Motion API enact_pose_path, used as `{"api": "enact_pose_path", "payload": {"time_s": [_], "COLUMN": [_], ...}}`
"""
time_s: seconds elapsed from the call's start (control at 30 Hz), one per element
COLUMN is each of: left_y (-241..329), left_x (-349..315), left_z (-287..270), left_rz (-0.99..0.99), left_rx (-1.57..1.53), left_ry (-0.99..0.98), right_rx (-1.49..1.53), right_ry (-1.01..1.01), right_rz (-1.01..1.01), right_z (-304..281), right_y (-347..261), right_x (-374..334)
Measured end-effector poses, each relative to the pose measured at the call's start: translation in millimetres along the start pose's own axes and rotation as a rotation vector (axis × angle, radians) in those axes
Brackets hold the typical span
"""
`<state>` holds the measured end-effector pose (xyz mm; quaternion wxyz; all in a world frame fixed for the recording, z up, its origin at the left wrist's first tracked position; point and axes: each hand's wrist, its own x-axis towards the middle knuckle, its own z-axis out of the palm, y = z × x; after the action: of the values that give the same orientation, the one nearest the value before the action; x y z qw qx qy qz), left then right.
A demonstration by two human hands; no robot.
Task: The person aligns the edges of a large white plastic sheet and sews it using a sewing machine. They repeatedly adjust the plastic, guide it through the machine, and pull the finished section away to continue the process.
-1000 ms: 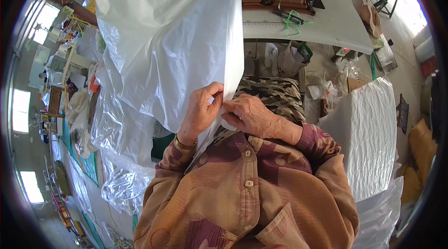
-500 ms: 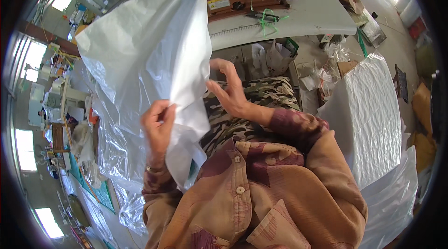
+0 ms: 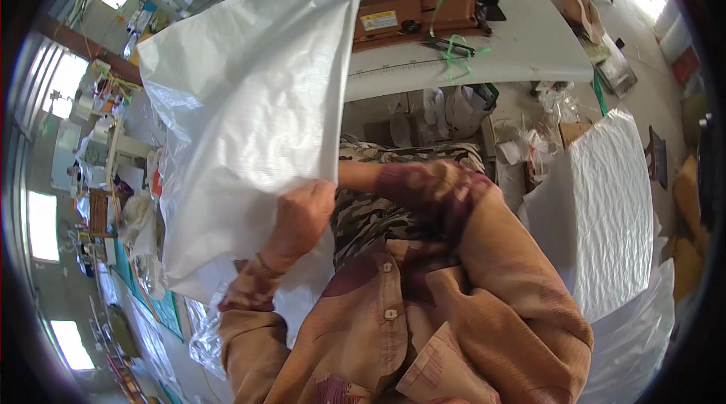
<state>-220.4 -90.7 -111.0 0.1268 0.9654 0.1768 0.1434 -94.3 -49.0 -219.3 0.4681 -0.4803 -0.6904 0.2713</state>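
Note:
A large silvery-white plastic sheet (image 3: 242, 116) spreads across the left of the view. Its upper corner sits at the needle end of a brown sewing machine (image 3: 446, 7), and its right edge runs down taut toward me. My left hand (image 3: 302, 215) is closed on that edge near my lap, the fingers pinched together. From the right, my right hand (image 3: 358, 176) reaches behind the sheet at about the same height; only the wrist shows, and the fingers are hidden.
The machine stands on a pale table (image 3: 522, 56) with a ruler strip along its front. Black snips (image 3: 448, 47) with green string lie there. A stack of white sheets (image 3: 612, 207) stands at my right. Bags (image 3: 465, 109) sit under the table.
My right hand, open beside the sheet before, has gone behind it. My left hand has moved right with the edge, which now hangs straighter and flatter. The whole view has shifted slightly.

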Motion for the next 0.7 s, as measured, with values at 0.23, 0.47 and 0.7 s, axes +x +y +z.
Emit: {"api": "enact_pose_path", "payload": {"time_s": [0.23, 0.47, 0.7], "left_y": [-28.9, -15.4, 5.9], "left_x": [-6.6, -9.1, -9.6], "left_z": [119.4, 135.4, 118.2], "left_rz": [-0.281, -0.642, -0.775], "left_rx": [-0.273, -0.862, -1.237], "left_ry": [0.406, 0.485, 0.540], "right_rx": [-0.710, -0.746, -0.756], "right_ry": [-0.328, -0.054, -0.210], "right_rz": [0.199, -0.485, -0.511], "right_z": [-105.6, -165.1, -156.3], "right_y": [45.5, -9.6, -3.7], "right_x": [-56.1, -35.4, -33.1]}}
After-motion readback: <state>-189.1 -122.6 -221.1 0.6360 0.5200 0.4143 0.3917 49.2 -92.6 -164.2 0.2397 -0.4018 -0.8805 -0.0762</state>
